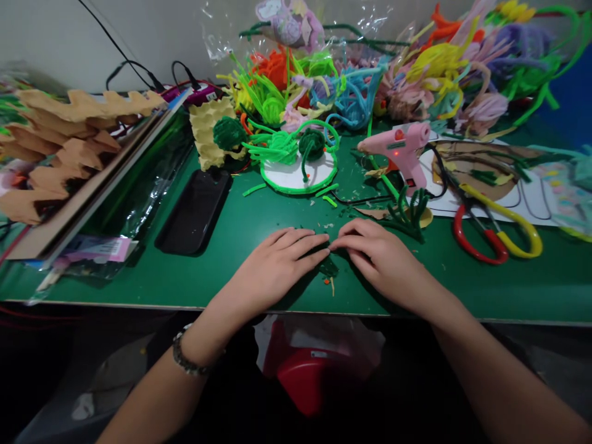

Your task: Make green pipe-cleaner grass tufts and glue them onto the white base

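Green table [252,213], near front edge: left hand [282,262] extended, right hand [386,259] curled, fingertips nearly meeting above dark-green scrap [329,267]; cannot tell whether either grips anything.

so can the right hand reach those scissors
Probably yes: the scissors lie to the right of the right hand, and nothing seems to block the stretch of green table between them.

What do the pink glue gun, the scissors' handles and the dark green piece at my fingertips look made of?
Pink glue gun: probably hard plastic, satin finish, from its smoothness and soft highlights.
Scissors' handles: likely plastic or plastic-coated, smoothly finished, in even red and yellow.
Dark green piece: perhaps pipe cleaner by colour, but too dark and blurred to confirm.
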The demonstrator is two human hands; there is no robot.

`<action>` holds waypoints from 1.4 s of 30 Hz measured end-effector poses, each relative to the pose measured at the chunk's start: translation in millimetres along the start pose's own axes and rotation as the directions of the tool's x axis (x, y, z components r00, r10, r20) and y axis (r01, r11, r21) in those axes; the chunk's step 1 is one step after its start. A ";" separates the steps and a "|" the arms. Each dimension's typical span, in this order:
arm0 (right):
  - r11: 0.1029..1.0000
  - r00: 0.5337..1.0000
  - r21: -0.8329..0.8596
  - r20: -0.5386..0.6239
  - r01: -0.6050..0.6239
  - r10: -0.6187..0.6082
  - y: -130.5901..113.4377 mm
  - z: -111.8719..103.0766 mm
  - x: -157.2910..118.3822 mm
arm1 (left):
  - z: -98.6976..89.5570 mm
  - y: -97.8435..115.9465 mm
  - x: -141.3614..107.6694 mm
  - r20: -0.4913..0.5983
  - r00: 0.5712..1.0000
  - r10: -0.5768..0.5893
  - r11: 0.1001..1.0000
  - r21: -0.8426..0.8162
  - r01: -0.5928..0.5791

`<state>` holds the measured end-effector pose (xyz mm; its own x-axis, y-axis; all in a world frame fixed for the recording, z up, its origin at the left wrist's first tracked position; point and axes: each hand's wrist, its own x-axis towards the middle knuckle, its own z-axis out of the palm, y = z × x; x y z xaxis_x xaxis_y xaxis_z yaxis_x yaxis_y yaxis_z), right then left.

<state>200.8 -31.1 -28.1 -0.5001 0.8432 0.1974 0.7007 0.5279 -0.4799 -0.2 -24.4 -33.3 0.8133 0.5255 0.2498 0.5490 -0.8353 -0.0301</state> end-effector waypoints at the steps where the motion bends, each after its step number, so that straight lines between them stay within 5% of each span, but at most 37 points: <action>1: 1.000 1.000 -0.001 -0.003 -0.009 0.009 -0.5 0.1 -0.1 | -0.2 -0.1 0.1 0.001 1.000 0.007 1.000 0.005 -0.007; 7: 0.998 0.997 0.027 -0.052 -0.048 0.050 -5.5 -4.7 -1.3 | -1.8 -0.4 1.0 -0.034 0.999 0.010 1.000 0.025 -0.010; 19: 1.000 0.989 0.002 0.145 -0.021 0.021 -6.8 -13.3 -9.4 | -4.0 3.9 7.8 0.010 1.000 -0.021 0.998 0.061 0.020; 42: 0.996 0.995 -0.010 0.049 -0.084 0.084 -5.5 -5.5 -9.4 | -3.4 7.5 12.9 -0.098 0.995 -0.006 1.000 0.010 0.007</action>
<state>204.5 -41.4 -22.6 -0.4638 0.8786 0.1142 0.7452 0.4566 -0.4860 13.8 -24.5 -27.0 0.7870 0.5122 0.3439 0.5566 -0.8299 -0.0376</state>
